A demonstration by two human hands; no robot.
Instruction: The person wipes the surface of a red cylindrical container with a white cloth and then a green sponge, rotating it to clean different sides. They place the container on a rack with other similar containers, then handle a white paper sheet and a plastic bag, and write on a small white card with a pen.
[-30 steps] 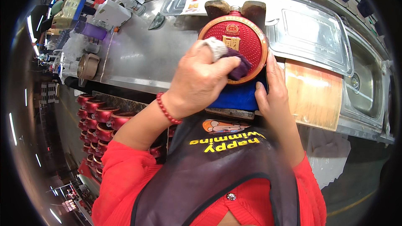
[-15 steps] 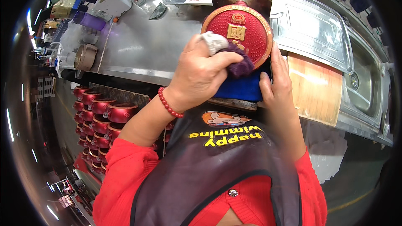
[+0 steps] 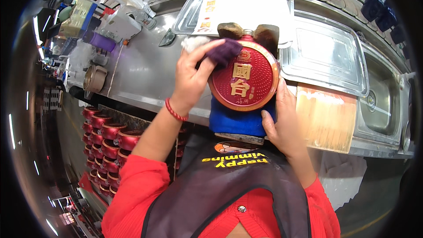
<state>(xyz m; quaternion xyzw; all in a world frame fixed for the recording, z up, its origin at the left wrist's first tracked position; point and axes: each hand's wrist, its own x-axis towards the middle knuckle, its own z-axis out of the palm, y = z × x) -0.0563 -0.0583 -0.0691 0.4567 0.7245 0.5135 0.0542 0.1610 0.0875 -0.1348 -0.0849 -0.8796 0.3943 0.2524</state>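
A round, flat red bottle (image 3: 260, 77) with raised gold lettering, a studded face and a gold rim lies face up on a blue cloth pad (image 3: 238, 121). Its short neck rests between two worn brown supports (image 3: 267, 36). My left hand (image 3: 191, 72), with a red bead bracelet at the wrist, pinches a dark purple cloth (image 3: 224, 53) against the bottle's upper left edge. A bunched white cloth (image 3: 194, 42) sticks out from the same hand. Along the bottle's right rim, my right hand (image 3: 284, 117) holds it, the thumb near the lower edge.
Beyond the bottle lie white printed sheets (image 3: 251, 4) on a clear plastic tray. To the right are another tray lid (image 3: 324, 55), a wooden board (image 3: 326, 123) and a steel sink (image 3: 381, 92). Red bottles (image 3: 110, 145) are stacked at lower left; dark blue bottles (image 3: 374, 4) stand far off.
My left hand has moved the purple cloth from the lettering up and left to the bottle's upper edge, uncovering the lower gold lettering. The right hand stays at the rim. The whole view has shifted.
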